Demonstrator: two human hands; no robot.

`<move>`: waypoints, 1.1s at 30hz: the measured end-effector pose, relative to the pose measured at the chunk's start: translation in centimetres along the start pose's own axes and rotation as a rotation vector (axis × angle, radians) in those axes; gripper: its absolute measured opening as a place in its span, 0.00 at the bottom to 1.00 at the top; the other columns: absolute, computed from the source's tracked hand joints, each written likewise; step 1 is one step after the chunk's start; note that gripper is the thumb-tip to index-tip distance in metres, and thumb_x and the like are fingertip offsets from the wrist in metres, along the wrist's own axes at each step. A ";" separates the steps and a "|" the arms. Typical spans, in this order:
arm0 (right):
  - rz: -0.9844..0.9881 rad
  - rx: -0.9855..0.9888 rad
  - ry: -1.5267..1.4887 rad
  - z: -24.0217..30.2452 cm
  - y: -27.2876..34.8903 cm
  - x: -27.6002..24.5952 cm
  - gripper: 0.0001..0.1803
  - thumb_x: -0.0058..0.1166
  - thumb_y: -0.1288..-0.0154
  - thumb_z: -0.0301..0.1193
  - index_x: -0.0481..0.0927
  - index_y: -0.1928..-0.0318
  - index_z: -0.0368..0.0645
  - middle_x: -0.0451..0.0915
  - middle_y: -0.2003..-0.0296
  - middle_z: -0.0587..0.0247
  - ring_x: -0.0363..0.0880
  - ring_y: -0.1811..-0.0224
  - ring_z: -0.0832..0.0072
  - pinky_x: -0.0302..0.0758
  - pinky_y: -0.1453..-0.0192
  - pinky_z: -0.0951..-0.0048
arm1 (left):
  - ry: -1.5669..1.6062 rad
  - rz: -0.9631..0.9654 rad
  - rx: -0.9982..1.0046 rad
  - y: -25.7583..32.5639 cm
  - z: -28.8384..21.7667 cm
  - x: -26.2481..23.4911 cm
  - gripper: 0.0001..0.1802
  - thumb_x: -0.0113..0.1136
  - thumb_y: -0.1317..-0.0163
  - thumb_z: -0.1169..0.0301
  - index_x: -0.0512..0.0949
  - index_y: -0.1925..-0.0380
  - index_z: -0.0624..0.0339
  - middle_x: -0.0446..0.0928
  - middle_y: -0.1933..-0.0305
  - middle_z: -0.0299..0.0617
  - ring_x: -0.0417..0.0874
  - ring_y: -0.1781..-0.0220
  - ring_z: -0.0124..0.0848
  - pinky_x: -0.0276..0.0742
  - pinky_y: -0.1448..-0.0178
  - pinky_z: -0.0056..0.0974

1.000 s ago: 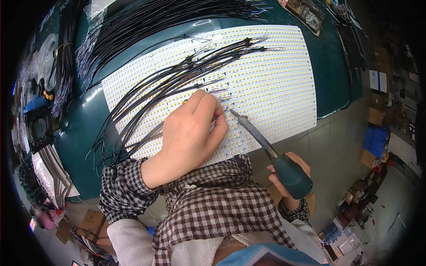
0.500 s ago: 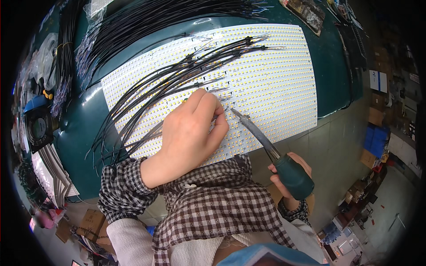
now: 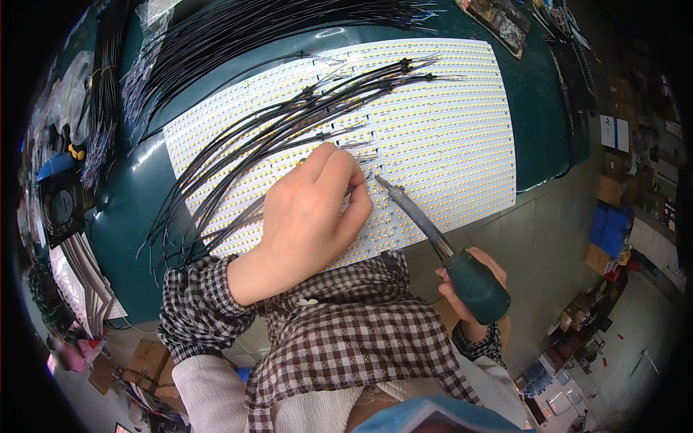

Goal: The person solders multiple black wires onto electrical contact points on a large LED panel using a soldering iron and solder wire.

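Observation:
A white panel of LED strips point(image 3: 455, 130), dotted with yellow chips, lies on the green tabletop. My left hand point(image 3: 310, 209) is over its middle, fingers pinched round the end of a thin wire that they mostly cover. In my right hand point(image 3: 473, 289) is a soldering iron point(image 3: 476, 289) with a green handle. Its bent metal tip touches or nearly touches the panel just right of my left fingertips; I cannot tell which. Several black cables point(image 3: 253, 151) with stripped ends lie across the panel's left half, some ends resting near its centre line.
A thick bundle of black cables point(image 3: 238, 36) lies along the far side, another point(image 3: 108, 79) at the left. A small black fan point(image 3: 63, 209) stands at the left edge, above stacked white strips point(image 3: 83, 278). A worn, stained block point(image 3: 498, 23) sits at the far right.
Almost nothing differs. Both hands and the iron's tip keep their places at the panel; my left forearm has shifted very slightly left.

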State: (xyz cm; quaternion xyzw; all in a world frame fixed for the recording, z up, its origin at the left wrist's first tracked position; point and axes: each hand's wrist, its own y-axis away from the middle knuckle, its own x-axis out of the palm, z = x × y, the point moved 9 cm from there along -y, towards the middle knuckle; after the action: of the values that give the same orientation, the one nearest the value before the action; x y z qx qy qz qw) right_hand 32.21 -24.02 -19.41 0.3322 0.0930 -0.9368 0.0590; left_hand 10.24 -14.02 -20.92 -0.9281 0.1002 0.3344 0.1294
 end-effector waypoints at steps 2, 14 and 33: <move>0.017 -0.006 0.014 0.2 -0.2 0.1 0.14 0.72 0.41 0.34 0.84 0.66 0.35 0.81 0.75 0.63 0.80 0.74 0.68 0.76 0.70 0.69 | 0.006 0.008 -0.008 0.1 0.1 0.1 0.09 0.67 0.44 0.80 0.75 0.68 0.61 0.75 0.69 0.41 0.79 0.76 0.35 0.74 0.72 0.38; 0.011 0.002 -0.019 0.0 -0.1 -0.1 0.11 0.69 0.41 0.32 0.84 0.64 0.36 0.84 0.72 0.61 0.83 0.72 0.66 0.78 0.68 0.68 | 0.009 0.023 -0.024 0.0 0.2 0.1 0.09 0.67 0.43 0.79 0.75 0.67 0.60 0.75 0.69 0.41 0.79 0.76 0.34 0.75 0.72 0.37; 0.043 -0.033 0.037 0.3 0.0 0.0 0.10 0.69 0.45 0.26 0.83 0.66 0.33 0.81 0.74 0.61 0.81 0.74 0.70 0.82 0.67 0.71 | 0.020 -0.001 -0.001 0.1 0.1 0.1 0.09 0.67 0.45 0.79 0.75 0.68 0.60 0.75 0.69 0.41 0.78 0.76 0.36 0.73 0.73 0.39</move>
State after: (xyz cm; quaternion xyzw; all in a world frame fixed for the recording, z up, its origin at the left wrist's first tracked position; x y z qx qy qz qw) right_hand 31.97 -24.06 -19.18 0.3503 0.1022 -0.9274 0.0828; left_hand 10.21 -14.08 -21.06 -0.9316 0.1008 0.3249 0.1281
